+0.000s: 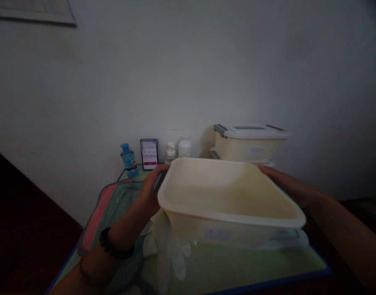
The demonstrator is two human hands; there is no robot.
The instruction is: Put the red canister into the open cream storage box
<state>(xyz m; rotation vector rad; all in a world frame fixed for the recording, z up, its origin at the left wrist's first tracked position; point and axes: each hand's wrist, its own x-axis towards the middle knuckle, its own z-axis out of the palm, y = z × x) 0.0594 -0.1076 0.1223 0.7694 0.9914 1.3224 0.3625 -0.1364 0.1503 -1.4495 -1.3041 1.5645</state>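
Cream tub [227, 196], open and lidless, is held at both ends by 2 bare hands over the near half of the table [237, 266]; whether its base rests on the green mat or hangs just clear of it cannot be told in the dim light. Closest to the camera, the left forearm comes in from the lower left with a dark wristband [114, 246] around the wrist. Just beside it, white gloves [171, 250] lie in a loose heap on the mat, partly tucked beneath the tub's left corner. The left hand [151, 188] is closed around the tub's left end, thumb on the rim beside a grey latch. Across from it, the right hand [280, 178] grips the far right corner, fingers laid over the edge. The tub tilts slightly, showing a bare inside. Under the left arm, a teal and pink towel [120, 196] covers the table's left side. Farther back, along the wall [188, 82], stand a blue bottle [128, 160], a phone [149, 153] propped upright with its screen lit, and 2 white bottles [178, 150] close together. To their right, behind the held tub, a lidded tub [251, 143] of the same cream colour sits on top of another, its grey latches visible at each end.
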